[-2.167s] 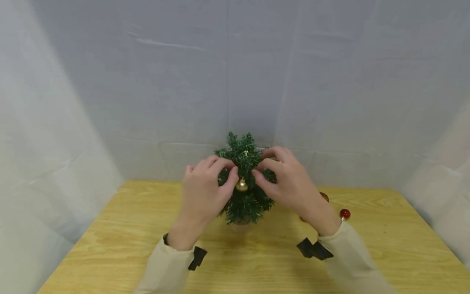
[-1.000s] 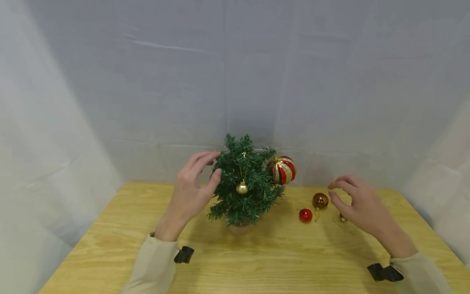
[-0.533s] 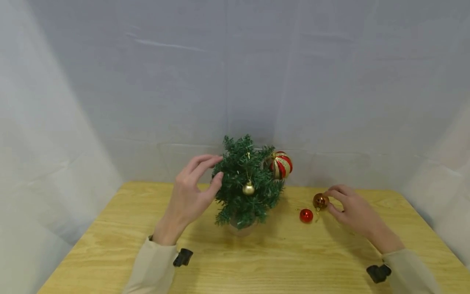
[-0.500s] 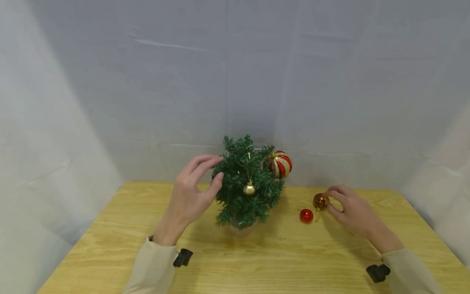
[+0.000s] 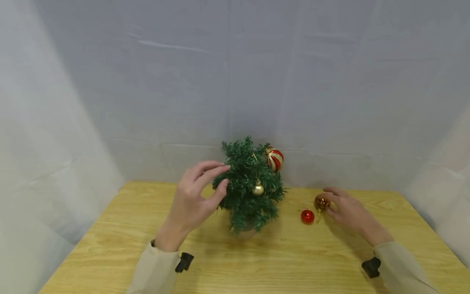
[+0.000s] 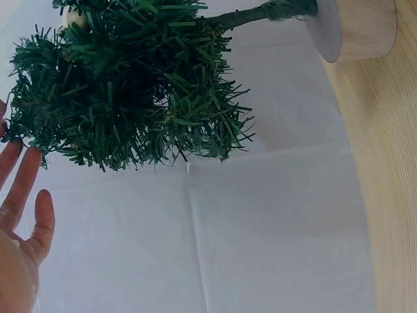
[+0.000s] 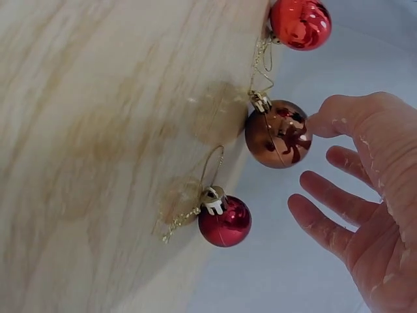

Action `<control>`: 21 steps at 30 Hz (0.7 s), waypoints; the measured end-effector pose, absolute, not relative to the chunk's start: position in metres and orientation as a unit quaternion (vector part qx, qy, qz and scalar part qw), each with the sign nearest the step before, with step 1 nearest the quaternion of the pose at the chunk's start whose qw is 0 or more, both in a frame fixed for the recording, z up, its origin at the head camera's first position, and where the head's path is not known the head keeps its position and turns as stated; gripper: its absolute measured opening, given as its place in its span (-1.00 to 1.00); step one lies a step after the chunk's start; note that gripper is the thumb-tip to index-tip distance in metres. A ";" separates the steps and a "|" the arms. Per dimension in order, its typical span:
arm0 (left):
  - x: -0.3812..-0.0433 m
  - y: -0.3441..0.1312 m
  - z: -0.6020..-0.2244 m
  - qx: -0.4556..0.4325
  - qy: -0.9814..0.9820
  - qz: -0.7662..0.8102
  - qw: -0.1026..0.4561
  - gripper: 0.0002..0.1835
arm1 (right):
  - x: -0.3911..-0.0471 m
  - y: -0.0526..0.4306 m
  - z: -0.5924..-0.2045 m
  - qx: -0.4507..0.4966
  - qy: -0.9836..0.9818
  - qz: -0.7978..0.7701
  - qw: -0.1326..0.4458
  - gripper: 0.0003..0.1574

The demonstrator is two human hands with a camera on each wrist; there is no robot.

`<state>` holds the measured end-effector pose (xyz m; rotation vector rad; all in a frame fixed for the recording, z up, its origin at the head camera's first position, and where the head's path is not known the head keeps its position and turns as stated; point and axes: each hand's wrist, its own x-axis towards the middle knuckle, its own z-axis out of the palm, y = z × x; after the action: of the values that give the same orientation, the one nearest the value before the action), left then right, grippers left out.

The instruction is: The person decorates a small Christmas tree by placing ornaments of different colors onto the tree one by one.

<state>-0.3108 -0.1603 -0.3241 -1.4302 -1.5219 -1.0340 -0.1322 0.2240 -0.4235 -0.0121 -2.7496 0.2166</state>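
A small artificial Christmas tree (image 5: 244,175) stands on a pale round base (image 6: 358,29). My left hand (image 5: 196,196) is at its left side, fingers spread loosely, fingertips against or very near the branches. A small gold bauble (image 5: 258,188) hangs at the tree's front, and a large red-and-gold striped bauble (image 5: 274,159) hangs on its right. My right hand (image 5: 350,212) reaches to a brown bauble (image 7: 279,134) lying on the table. One digit touches or nearly touches that bauble; several other fingers stand apart from it. Its far side is hidden.
A bright red bauble (image 5: 307,217) lies beside the brown one. A dark red bauble (image 7: 225,222) with a gold string shows only in the right wrist view. White sheeting (image 5: 183,102) hangs behind the wooden table (image 5: 235,273).
My hands have parted from the tree's front; the right hand has gone right and down to the brown bauble. The left stays by the branches. The tree has turned, its baubles shifting.
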 end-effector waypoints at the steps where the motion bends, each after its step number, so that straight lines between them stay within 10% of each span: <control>1: -0.312 -0.160 -0.324 -0.568 -0.595 -0.408 0.396 -0.70 | -0.132 0.222 -0.424 -0.008 -0.979 0.077 0.191 -0.53; 21: -0.309 -0.153 -0.318 -0.605 -0.555 -0.396 0.411 -0.80 | -0.130 0.216 -0.434 -0.033 -0.980 0.065 0.184 -0.60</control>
<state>-0.3090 -0.1535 -0.3182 -1.5214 -1.3976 -0.9972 -0.1295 0.2161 -0.4342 -0.0925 -2.7647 0.1846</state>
